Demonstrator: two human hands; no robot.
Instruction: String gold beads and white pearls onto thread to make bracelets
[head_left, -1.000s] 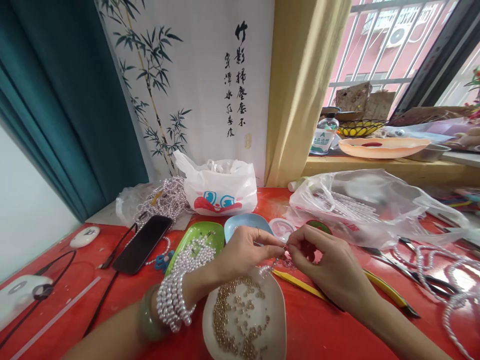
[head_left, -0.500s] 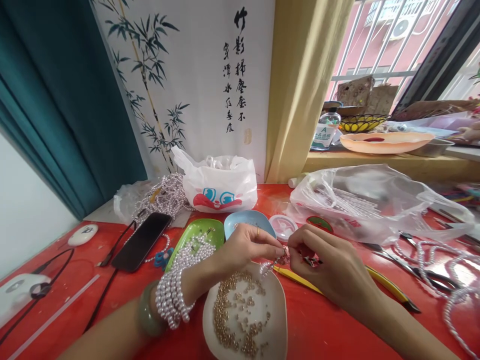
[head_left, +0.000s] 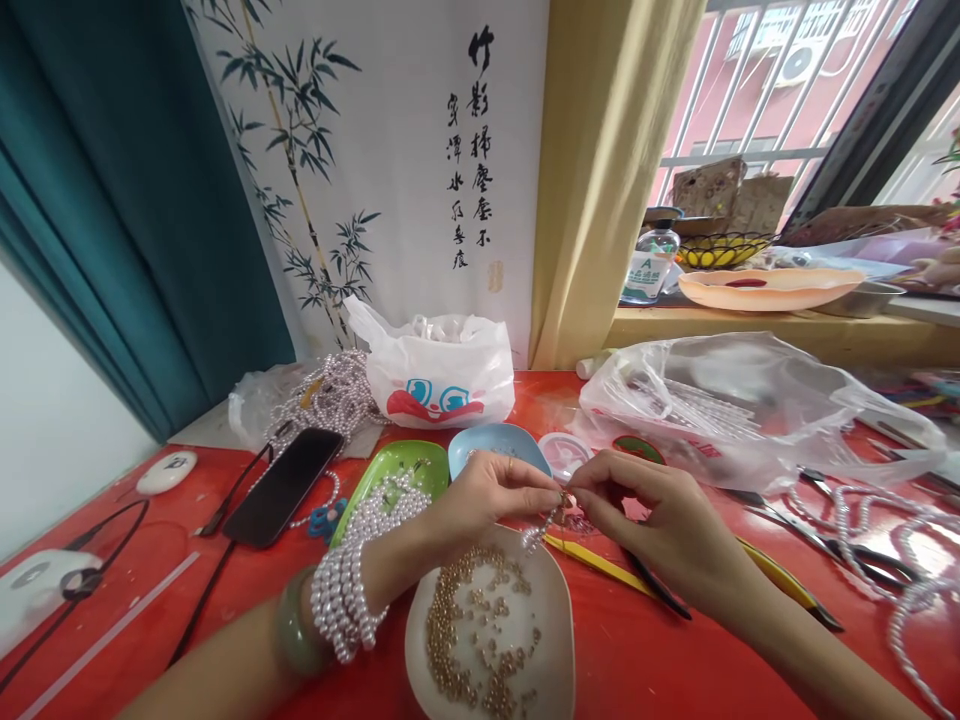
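My left hand [head_left: 499, 495], with pearl bead strands and a green bangle round its wrist, pinches the end of a short pearl bead strand [head_left: 534, 540]. The strand hangs over the far rim of a cream plate [head_left: 564, 640] of gold beads [head_left: 454, 600]. Thumb and fingertips of my right hand [head_left: 637, 505] are closed right beside the left fingertips, at the strand's end; the small piece between them is too fine to make out. Under the right hand lie a yellow slim tool [head_left: 600, 565] and a dark tool handle [head_left: 660, 588].
Left of the hands are a green tray [head_left: 435, 465] of pearl beads and a phone [head_left: 285, 488]. Behind them stand a blue dish [head_left: 517, 438] and a white plastic bag [head_left: 450, 375]. Scissors [head_left: 847, 545], yellow-handled pliers [head_left: 791, 585] and bead strands [head_left: 911, 590] lie to the right.
The right hand's fingers have opened out from a curled grip into a fingertip pinch beside the left. A dark tool handle now shows on the table below it. My left hand barely moved.
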